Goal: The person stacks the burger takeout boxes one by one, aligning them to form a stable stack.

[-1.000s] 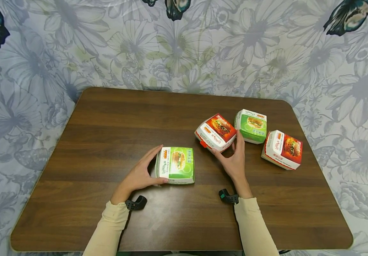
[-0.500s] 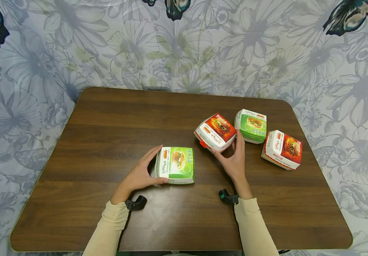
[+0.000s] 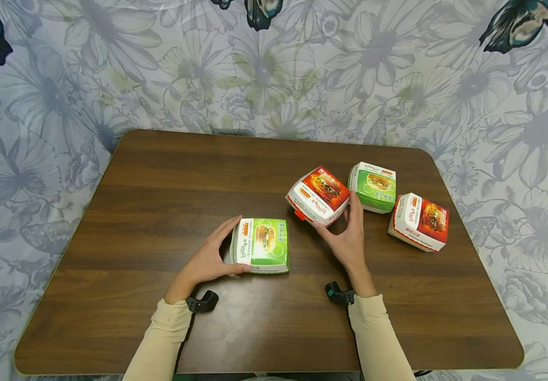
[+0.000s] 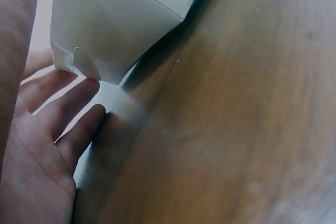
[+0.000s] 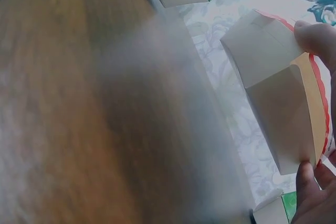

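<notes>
At the middle of the table, my left hand (image 3: 206, 260) holds a green-and-white burger box (image 3: 265, 246) by its left side, thumb at the near edge. The left wrist view shows the plain white side of that box (image 4: 110, 30) against my fingertips. My right hand (image 3: 350, 241) grips a red-and-white burger box (image 3: 319, 197) by its right side. From the right wrist, this box's pale underside (image 5: 278, 114) appears tilted and raised off the table, pinched between thumb and fingers. A small red tab sticks out at its near left corner.
A second green burger box (image 3: 374, 186) stands just right of the held red one. Further right sits another red burger box (image 3: 419, 222), its corner near the green box. The brown wooden table (image 3: 183, 174) meets floral cloth (image 3: 264, 79) at the back.
In my right hand the red burger box has shifted slightly left and away from me. My left hand and its green burger box stay essentially where they were.
</notes>
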`<state>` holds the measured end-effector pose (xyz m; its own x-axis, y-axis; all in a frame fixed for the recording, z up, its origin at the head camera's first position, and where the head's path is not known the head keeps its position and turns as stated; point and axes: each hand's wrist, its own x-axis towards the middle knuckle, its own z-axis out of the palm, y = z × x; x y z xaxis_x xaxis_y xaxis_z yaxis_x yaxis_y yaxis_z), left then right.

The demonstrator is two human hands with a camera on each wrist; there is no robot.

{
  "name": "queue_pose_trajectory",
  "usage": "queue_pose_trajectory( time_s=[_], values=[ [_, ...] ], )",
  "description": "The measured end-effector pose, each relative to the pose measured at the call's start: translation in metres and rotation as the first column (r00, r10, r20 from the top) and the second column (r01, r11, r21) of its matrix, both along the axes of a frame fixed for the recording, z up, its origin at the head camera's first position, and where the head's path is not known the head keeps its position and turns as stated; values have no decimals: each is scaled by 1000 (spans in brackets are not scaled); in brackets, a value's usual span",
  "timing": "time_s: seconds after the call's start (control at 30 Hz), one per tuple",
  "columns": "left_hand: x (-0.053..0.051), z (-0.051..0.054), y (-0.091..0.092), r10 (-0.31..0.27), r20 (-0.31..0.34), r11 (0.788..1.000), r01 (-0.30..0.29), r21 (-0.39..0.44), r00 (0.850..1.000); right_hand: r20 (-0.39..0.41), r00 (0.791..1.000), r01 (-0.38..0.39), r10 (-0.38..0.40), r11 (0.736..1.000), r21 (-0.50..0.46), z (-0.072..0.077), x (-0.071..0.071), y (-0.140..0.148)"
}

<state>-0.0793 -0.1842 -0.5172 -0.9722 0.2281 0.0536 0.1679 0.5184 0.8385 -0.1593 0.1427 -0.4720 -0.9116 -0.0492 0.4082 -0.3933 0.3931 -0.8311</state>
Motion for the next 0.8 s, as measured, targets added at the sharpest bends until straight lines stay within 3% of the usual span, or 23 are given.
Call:
queue_pose_trajectory(
  time_s=[0.8],
  values=[
    [0, 0, -1, -5, -18, 1000, 6, 8, 1000, 24, 1000, -20, 19, 999, 34, 12, 7, -3]
  ],
)
